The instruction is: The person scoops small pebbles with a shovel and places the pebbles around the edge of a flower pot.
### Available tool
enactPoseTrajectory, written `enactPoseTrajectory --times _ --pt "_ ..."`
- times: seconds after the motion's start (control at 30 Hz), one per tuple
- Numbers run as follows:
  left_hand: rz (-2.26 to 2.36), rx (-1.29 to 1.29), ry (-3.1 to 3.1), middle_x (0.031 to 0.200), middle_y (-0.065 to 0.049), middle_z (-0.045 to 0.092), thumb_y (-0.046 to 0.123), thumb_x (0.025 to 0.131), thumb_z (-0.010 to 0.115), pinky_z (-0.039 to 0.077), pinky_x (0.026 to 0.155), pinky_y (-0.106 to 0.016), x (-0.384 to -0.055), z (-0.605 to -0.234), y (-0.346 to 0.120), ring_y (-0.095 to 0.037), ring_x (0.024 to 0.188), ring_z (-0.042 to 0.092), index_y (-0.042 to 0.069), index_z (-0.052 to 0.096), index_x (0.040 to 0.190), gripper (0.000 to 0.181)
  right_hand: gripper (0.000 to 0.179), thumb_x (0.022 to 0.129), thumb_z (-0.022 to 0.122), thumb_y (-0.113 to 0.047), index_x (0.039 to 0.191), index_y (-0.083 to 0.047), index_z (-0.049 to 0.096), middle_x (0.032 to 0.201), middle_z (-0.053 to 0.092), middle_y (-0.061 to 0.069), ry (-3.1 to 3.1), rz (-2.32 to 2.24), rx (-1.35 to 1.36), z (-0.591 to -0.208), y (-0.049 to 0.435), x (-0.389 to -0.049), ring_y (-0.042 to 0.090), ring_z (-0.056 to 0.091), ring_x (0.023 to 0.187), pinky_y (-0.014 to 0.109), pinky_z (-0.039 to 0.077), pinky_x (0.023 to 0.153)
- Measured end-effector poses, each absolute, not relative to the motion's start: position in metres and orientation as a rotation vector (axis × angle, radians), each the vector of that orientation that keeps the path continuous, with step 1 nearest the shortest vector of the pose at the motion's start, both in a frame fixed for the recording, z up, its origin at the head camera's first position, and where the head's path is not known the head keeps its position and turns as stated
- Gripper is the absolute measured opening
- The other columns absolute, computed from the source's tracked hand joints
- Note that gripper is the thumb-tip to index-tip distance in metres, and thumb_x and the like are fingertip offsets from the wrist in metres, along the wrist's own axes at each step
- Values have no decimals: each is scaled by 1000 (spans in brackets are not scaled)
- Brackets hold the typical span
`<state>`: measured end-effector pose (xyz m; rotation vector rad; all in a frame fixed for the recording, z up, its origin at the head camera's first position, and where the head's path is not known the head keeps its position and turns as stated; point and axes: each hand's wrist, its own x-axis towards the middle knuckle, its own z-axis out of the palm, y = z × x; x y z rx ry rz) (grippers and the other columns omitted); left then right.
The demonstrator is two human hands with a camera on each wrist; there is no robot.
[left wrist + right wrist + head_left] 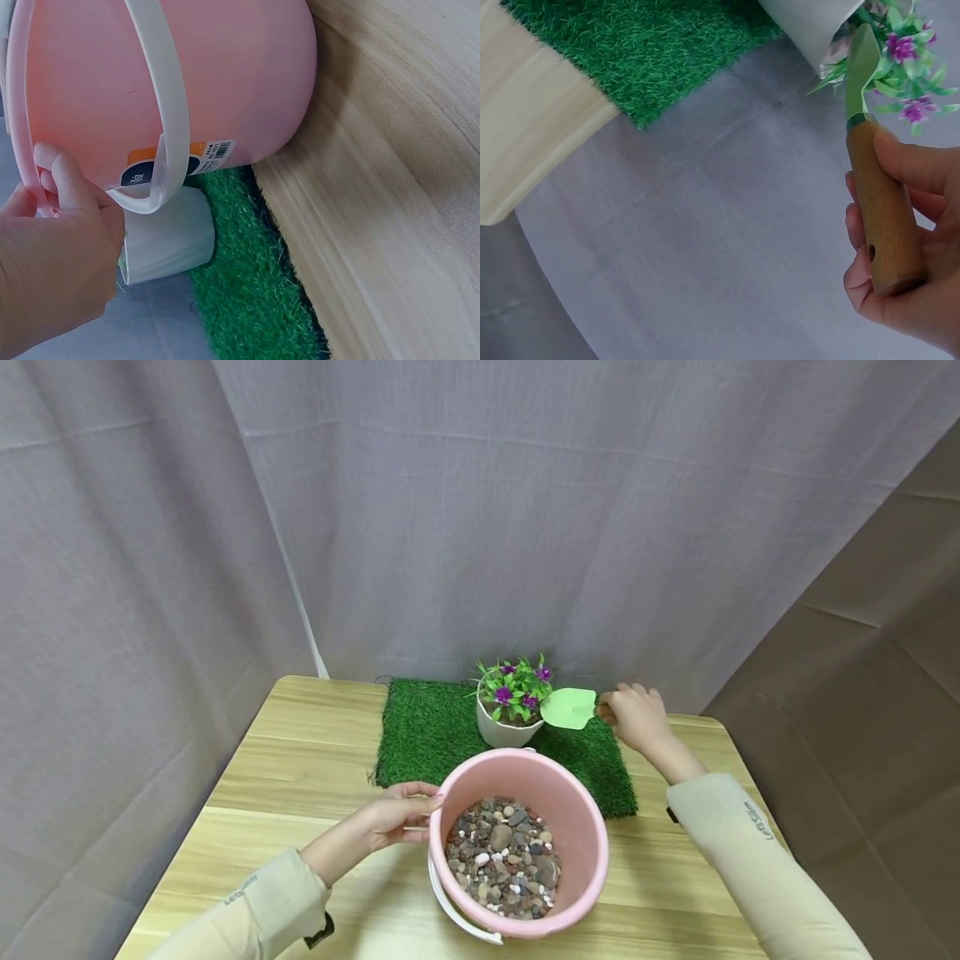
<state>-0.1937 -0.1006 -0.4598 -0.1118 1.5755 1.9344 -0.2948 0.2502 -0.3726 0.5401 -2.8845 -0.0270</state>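
A pink bucket (pixel 517 760) with pebbles (pixel 504 860) in its bottom stands at the front of the table. My left hand (pixel 401 814) pinches its left rim between thumb and fingers, also plain in the left wrist view. The bucket's white handle (pixel 169 97) hangs down its side. My right hand (pixel 637 714) grips the wooden handle (pixel 885 210) of a garden trowel with a light green blade (pixel 568 708). The blade's tip is at the right rim of a white flowerpot (pixel 504 732), beside a plant with purple flowers (pixel 517 685); whether they touch I cannot tell.
The flowerpot stands on a green artificial grass mat (pixel 427 735), behind the bucket. Under it is a light wooden table (pixel 315 735). Grey cloth (pixel 450 527) hangs close behind the table, and darker cloth (pixel 862 693) on the right.
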Motion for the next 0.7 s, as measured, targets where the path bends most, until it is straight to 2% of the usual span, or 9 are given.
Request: enactPoseTrajectory --times 0.17,0.33,0.5,0.7 --pt "1935 -106 1581 81 2 66 11 92 58 60 69 -21 -194 -461 -99 -8 74 64 3 55 110 20 2 83 67 -5 83 -7 69 76 61 10 -2789 -2 624 -370 253 -279 27 50 67 35 38 56" --pt "1932 -108 1590 81 2 66 11 91 58 61 69 -21 -194 -460 -98 -8 74 64 3 55 110 21 11 82 70 -7 92 -6 70 81 63 12 -2741 9 649 -366 252 -264 27 52 70 35 38 57" --pt "1931 -114 1592 81 2 66 10 92 58 61 69 -21 -194 -460 -98 -8 73 64 3 55 110 20 16 80 70 -3 95 -6 70 85 64 13 -2700 43 692 -360 249 -252 29 54 75 38 41 61" --pt "1937 -118 1590 81 2 66 10 91 58 61 69 -21 -193 -460 -99 -7 72 64 4 56 109 18 19 78 73 -6 96 -6 70 86 65 13 -2623 62 752 -356 242 -242 30 56 76 39 45 63"
